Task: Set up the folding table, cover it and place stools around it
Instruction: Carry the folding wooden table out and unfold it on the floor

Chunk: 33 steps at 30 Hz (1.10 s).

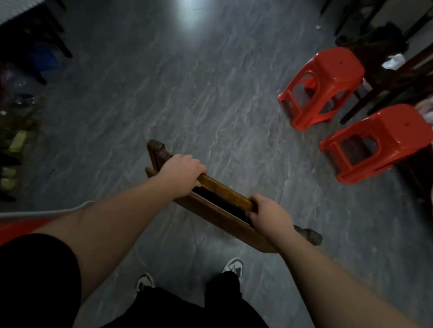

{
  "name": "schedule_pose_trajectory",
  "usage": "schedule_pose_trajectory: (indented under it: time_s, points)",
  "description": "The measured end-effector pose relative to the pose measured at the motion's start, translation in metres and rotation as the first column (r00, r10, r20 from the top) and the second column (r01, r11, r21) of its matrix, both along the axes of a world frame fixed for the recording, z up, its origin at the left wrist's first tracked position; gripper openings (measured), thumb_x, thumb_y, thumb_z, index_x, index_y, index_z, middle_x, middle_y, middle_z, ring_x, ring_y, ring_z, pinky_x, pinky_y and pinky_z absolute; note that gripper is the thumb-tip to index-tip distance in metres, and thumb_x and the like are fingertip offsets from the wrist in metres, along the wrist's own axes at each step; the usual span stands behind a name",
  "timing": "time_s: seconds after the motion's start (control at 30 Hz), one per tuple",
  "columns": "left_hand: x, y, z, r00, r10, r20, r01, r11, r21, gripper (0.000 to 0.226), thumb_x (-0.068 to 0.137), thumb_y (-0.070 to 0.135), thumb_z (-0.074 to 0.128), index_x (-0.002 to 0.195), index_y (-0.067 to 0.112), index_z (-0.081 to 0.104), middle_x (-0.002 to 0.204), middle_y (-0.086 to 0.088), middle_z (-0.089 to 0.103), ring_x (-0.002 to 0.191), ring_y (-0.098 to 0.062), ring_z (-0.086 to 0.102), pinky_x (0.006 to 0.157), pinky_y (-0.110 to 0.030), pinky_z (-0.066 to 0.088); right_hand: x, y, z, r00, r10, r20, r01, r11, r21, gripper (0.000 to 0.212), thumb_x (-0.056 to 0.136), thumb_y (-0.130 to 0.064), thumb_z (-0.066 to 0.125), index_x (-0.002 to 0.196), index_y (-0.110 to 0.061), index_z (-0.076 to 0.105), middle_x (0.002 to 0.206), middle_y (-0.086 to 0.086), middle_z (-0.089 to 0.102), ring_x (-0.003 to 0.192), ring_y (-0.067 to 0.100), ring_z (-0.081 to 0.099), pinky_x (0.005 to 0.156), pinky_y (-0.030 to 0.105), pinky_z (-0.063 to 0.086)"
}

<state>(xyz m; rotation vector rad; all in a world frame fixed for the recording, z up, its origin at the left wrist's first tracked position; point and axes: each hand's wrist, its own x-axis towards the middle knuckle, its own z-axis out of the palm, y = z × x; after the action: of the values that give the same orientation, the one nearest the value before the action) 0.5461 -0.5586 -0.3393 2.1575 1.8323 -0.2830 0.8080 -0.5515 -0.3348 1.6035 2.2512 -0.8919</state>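
A folded wooden table frame [224, 193] stands on edge in front of me, seen from above, brown with worn grey ends. My left hand [181, 173] grips its top rail near the far left end. My right hand [270, 216] grips the same rail toward the near right end. Two red plastic stools stand on the floor at the right: one stool [322, 86] farther away, the other stool [377, 142] nearer. A gap shows between the frame's two wooden rails.
Grey marbled floor [189, 87] stretches ahead. Dark wooden chair legs [395, 80] and cloth piles crowd the right edge. Bottles and bags [16, 90] line the left wall under a dark table. A red object [6, 230] and a grey cord lie at my lower left.
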Motion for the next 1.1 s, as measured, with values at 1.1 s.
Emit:
schedule_pose_trajectory:
  time_s: [1.1]
  points:
    - [0.114, 0.137, -0.273, 0.958, 0.113, 0.262, -0.152, 0.979, 0.133, 0.06, 0.088, 0.011, 0.059, 0.143, 0.029, 0.045, 0.158, -0.005, 0.033, 0.151, -0.029, 0.01, 0.123, -0.051, 0.005, 0.082, 0.093, -0.262, 0.914, -0.404, 0.026, 0.402, 0.899, -0.172, 0.025, 0.091, -0.024, 0.051, 0.111, -0.038, 0.046, 0.085, -0.003, 0.062, 0.077, 0.023, 0.063, 0.073, 0.045, 0.055]
